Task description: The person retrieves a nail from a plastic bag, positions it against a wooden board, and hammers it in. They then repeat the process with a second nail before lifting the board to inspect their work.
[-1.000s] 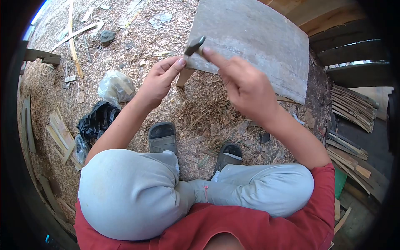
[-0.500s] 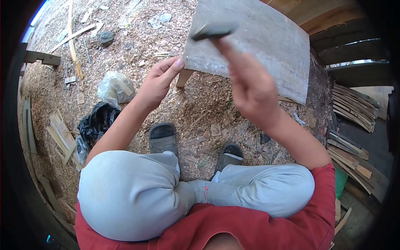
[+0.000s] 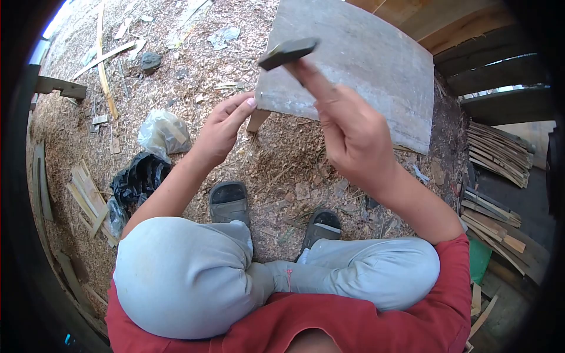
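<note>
My right hand [image 3: 359,132] is closed around the handle of a hammer [image 3: 289,52]. Its dark metal head is raised above the near left part of a grey, weathered board [image 3: 353,65]. The board lies like a low tabletop, with a wooden piece [image 3: 258,119] beneath its near left corner. At that corner my left hand [image 3: 226,125] grips the edge, thumb along the top; its other fingers are partly hidden. A small spot, perhaps a nail head, shows on the board beside the thumb, too small to be sure.
Wood chips cover the ground. A clear plastic bag [image 3: 163,132] and a black bag [image 3: 141,178] lie left of my legs, near thin wood strips [image 3: 88,197]. Stacked slats [image 3: 499,152] lie on the right, below a plank wall [image 3: 500,67]. My sandalled feet are beneath my hands.
The hammer head has shifted slightly left and down in view and looks sharper. My left hand stays at the board's corner, and the view has moved a little.
</note>
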The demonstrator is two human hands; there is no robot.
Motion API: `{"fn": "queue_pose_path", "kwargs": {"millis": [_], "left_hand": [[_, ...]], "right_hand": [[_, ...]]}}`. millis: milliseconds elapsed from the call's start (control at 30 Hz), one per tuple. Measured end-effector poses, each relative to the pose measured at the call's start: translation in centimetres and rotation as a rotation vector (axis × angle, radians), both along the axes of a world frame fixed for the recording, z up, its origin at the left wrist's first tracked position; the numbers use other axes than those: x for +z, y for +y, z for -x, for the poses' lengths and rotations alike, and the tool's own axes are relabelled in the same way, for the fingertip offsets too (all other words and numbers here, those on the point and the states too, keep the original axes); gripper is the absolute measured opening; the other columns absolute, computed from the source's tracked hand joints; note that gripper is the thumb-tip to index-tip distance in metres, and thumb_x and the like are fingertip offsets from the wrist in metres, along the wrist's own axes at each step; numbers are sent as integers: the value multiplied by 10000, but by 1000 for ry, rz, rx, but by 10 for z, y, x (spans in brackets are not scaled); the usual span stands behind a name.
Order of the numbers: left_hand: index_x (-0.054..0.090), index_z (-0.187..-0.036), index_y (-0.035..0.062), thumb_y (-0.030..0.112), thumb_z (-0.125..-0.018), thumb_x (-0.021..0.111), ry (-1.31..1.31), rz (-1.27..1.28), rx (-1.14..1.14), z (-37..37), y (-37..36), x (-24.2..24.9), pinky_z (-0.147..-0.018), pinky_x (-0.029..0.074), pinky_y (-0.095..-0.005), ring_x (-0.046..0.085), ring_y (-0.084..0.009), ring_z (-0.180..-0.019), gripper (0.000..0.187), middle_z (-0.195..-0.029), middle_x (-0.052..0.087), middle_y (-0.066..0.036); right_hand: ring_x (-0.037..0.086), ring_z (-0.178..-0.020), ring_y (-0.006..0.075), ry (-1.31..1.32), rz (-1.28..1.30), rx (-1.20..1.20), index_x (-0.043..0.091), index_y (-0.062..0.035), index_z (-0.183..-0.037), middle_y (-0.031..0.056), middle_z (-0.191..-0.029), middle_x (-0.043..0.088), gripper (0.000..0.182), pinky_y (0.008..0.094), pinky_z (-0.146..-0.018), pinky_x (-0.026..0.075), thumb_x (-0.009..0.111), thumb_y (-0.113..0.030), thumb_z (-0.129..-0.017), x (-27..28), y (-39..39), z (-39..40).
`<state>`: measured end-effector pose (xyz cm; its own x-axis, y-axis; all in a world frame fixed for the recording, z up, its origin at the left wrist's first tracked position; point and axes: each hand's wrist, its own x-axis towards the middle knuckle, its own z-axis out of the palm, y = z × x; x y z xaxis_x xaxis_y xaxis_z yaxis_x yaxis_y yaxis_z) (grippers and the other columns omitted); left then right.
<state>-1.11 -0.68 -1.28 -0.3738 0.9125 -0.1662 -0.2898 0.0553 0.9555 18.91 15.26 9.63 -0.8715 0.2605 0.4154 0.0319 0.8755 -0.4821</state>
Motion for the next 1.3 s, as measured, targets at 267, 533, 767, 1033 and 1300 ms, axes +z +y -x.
{"fn": "queue_pose_path", "kwargs": {"millis": [267, 533, 767, 1033, 1300], "left_hand": [[676, -1396, -30, 281, -1130, 599, -37, -1, 22, -1, 0, 1, -1113, 447, -319, 637, -155, -1235, 415, -1299, 734, -92], [651, -1420, -21, 295, -1133, 588, -33, 12, 6, -3, 0, 6, -1115, 445, -321, 625, -153, -1251, 432, -1321, 718, -82], [621, -1436, -16, 272, -1132, 572, -82, -43, 27, -4, 4, 2, -1131, 430, -327, 612, -151, -1266, 422, -1328, 705, -78], [626, -1413, -9, 259, -1125, 576, -39, -65, 4, -6, 3, 11, -1148, 418, -342, 602, -158, -1279, 397, -1328, 696, -77], [617, -1432, -7, 246, -1123, 581, -70, -96, -11, -4, 4, 5, -1147, 420, -345, 606, -155, -1271, 401, -1321, 696, -75]], "right_hand": [[677, -755, 314, -214, 99, -68, 491, -196, -1642, 172, -981, 725, 708, 427, -705, 569, 590, 58, -988, 7, 0, -1], [611, -624, 307, -237, 59, -51, 475, -255, -1658, 141, -802, 616, 796, 457, -588, 528, 622, 41, -935, -16, -6, -3], [605, -616, 291, -93, -28, -13, 447, -249, -1674, 111, -785, 585, 845, 447, -565, 513, 623, 72, -913, -14, -8, -2], [649, -604, 319, 120, 22, -35, 435, -279, -1676, 137, -790, 607, 812, 456, -561, 550, 627, -4, -936, 4, -7, -3], [669, -680, 359, 10, 113, -73, 455, -288, -1662, 162, -817, 648, 791, 490, -637, 564, 637, 2, -949, 3, -4, -2]]}}
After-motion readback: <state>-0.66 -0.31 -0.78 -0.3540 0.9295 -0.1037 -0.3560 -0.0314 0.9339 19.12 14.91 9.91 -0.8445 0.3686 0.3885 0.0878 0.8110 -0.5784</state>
